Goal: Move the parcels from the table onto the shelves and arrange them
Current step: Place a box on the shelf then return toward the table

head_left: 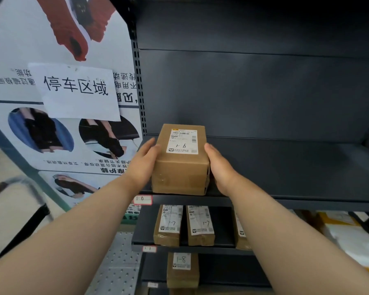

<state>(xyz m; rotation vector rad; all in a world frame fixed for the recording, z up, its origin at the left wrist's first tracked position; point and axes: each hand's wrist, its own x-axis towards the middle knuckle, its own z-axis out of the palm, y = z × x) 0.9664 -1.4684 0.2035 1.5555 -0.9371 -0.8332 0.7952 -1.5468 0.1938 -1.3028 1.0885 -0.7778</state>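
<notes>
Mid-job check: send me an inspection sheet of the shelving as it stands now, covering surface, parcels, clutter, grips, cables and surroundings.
Surface: dark metal shelf, with a shelf tag reading 1-9 on its front strip.
Job's things: brown parcel marked 1-9 at the shelf's front edge near the left end, label up. Two 1-7 parcels stand on the shelf below, and a 1-8 parcel sits one shelf lower.
Clutter: white bags lower right, blurred.
Grips: left grip presses the parcel's left side and right grip its right side; the fingers look straight.
Cables: nothing seen.
Surroundings: poster panel left of the shelving, with a paper sign stuck on it.
</notes>
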